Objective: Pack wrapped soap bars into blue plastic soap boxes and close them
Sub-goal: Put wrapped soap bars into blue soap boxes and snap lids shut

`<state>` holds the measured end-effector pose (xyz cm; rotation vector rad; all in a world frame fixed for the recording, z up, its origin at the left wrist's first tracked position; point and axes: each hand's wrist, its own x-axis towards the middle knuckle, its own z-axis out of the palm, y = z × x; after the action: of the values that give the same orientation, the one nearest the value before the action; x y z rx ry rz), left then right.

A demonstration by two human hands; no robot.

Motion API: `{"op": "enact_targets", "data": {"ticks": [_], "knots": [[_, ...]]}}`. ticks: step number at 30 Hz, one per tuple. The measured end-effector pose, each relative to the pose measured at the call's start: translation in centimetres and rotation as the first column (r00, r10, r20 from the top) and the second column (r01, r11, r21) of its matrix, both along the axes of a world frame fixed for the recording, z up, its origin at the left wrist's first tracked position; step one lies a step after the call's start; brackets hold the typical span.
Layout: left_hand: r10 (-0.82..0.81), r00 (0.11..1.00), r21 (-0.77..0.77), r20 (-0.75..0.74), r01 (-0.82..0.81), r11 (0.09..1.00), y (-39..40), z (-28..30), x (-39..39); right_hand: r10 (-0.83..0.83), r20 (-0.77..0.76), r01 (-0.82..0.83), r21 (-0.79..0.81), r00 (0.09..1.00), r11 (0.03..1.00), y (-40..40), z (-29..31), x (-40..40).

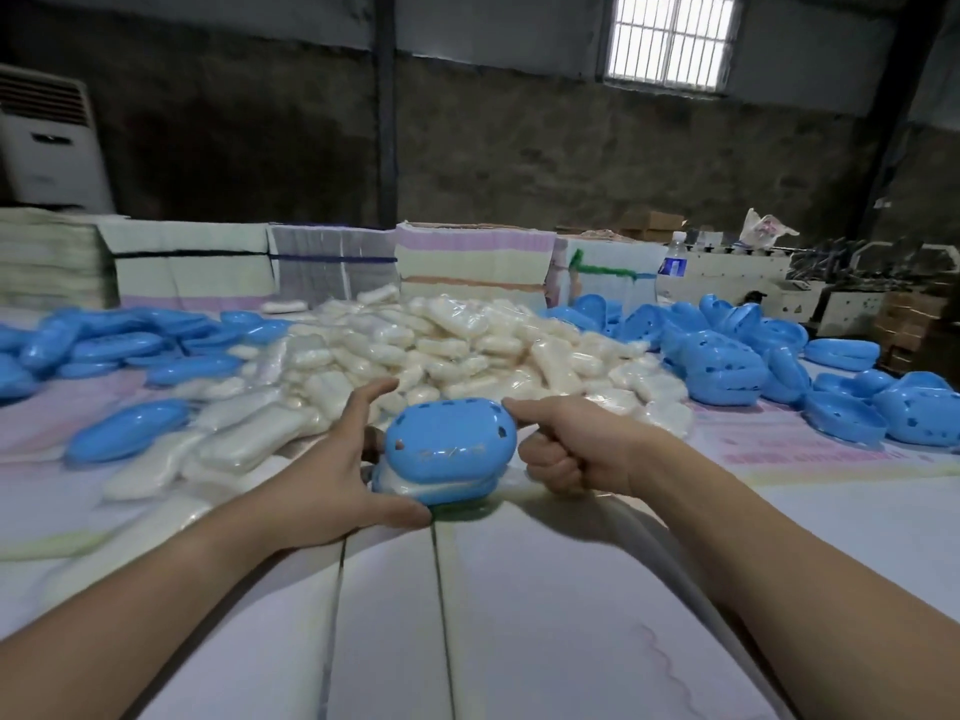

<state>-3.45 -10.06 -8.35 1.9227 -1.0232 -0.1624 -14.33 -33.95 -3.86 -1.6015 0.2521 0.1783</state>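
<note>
Fingers (387, 388) of both hands are gripping the blue soap box (449, 445), lid tilted over a wrapped soap bar (415, 483) inside.

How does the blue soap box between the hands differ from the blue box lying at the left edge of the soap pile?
The held soap box has its perforated lid tilted up, not yet shut, with a wrapped soap bar showing inside; the box at left lies flat and smooth-sided.

The left hand and right hand grip the held box; nothing touches the box at left.

Both are blue, oval plastic.
</note>
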Motion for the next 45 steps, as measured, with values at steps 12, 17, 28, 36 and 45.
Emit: {"op": "enact_targets", "data": {"ticks": [12,17,28,36,45], "knots": [[-0.030,0.998,0.058,0.057,0.027,0.998,0.2,0.5,-0.2,-0.044,0.350,0.280,-0.663,0.936,0.694,0.7,-1.3,0.4],[-0.039,0.998,0.071,0.058,0.035,0.997,0.3,0.7,-0.3,0.152,0.289,0.108,-0.715,0.945,0.691,0.5,-1.0,0.2],[-0.033,0.997,0.084,0.070,0.027,0.996,0.5,1.1,-0.2,0.311,0.372,0.104,-0.770,0.874,0.630,1.8,-1.3,0.2],[-0.029,0.995,0.102,0.090,0.020,0.995,0.5,1.3,-0.3,0.353,0.333,0.072,-0.808,0.874,0.584,2.4,-1.1,0.3],[-0.027,0.998,0.121,0.050,0.020,0.992,0.7,1.7,-0.6,0.344,0.384,0.144,-0.819,0.857,0.555,3.4,-1.3,0.6]]}}
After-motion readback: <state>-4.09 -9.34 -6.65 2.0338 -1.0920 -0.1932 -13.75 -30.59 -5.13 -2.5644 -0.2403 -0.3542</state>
